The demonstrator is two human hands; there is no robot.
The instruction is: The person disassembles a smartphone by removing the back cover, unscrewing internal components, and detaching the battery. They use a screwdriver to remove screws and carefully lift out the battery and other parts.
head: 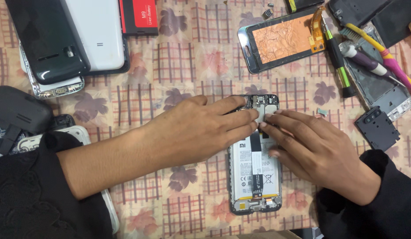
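Note:
An opened smartphone (254, 177) lies back-up on the patterned cloth, its white battery and circuit board exposed. My left hand (201, 128) reaches across from the left, fingertips resting on the phone's upper part. My right hand (311, 146) comes from the right and its fingertips meet the left ones on a small grey metal shield plate (263, 114) near the top of the phone. Both hands pinch or press this plate; the board under them is hidden.
Black and white phone back covers (72, 35) and a red battery (139, 17) lie top left. A screen with copper backing (283, 40), screwdrivers (338, 62), a phone frame (382, 88) and a black camera cover (377, 128) sit at the right. A dark case (17, 110) lies left.

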